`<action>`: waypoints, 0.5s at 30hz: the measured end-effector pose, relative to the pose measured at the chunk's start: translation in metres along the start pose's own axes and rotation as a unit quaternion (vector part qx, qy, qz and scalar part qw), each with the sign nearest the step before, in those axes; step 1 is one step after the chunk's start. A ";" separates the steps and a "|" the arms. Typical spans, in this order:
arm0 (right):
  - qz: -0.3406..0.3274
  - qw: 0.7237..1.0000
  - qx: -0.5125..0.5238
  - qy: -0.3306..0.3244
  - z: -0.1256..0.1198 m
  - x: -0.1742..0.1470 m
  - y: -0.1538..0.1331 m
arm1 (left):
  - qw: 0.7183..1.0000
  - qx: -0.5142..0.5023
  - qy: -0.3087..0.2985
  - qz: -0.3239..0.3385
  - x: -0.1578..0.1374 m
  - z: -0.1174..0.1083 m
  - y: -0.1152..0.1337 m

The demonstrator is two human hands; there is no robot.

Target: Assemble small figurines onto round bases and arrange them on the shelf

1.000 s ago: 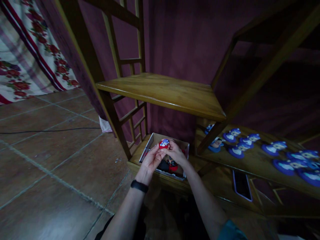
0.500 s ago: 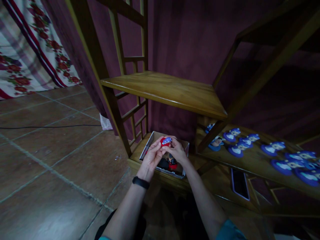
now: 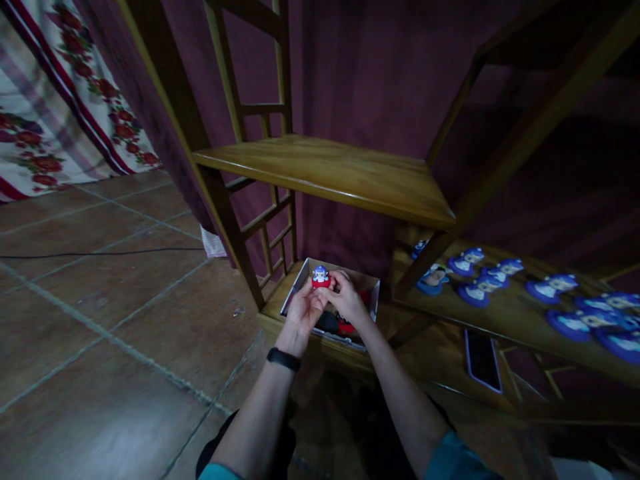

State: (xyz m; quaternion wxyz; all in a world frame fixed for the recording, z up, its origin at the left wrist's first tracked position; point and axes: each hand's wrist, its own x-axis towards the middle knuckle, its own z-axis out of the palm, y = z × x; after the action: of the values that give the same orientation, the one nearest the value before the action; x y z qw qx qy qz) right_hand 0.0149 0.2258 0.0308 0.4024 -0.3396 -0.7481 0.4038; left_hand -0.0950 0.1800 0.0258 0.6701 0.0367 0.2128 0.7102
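A small figurine point(image 3: 321, 275) with a blue-purple top, a pale face and a red base is held upright between both hands, above an open cardboard box point(image 3: 367, 272). My left hand point(image 3: 305, 308) cups it from below and the left, its fingers around the red base. From the right, my right hand point(image 3: 347, 298) pinches the base's edge. Inside the box lie red and black items point(image 3: 345, 325), partly hidden by my hands and wrists.
A bare wooden shelf board point(image 3: 325, 170) juts out above the box. To the right, several blue-and-white figurines point(image 3: 551, 287) stand on a lower shelf point(image 3: 520, 317). A phone point(image 3: 483, 361) lies below them. Slanted wooden posts point(image 3: 210, 207) frame the left side.
The figurine has turned from lying tilted to upright, its face now showing, and has shifted slightly left. Both hands keep hold of it.
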 end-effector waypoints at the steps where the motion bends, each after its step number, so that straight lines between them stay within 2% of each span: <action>1: 0.002 1.000 0.000 0.003 0.001 0.000 0.001 | 1.000 -0.001 0.001 -0.005 0.000 -0.001 0.000; 6: 0.010 1.000 0.004 0.024 0.000 -0.001 0.000 | 1.000 -0.005 0.000 -0.021 -0.001 0.001 0.000; 15: -0.011 0.999 -0.032 0.015 -0.010 0.007 -0.004 | 0.999 -0.025 -0.008 -0.024 0.001 0.004 -0.002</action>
State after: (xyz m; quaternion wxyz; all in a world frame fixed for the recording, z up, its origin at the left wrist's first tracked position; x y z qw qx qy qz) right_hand 0.0197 0.2329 0.0401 0.4067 -0.3501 -0.7584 0.3699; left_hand -0.0919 0.1816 0.0286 0.6891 0.0206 0.1899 0.6990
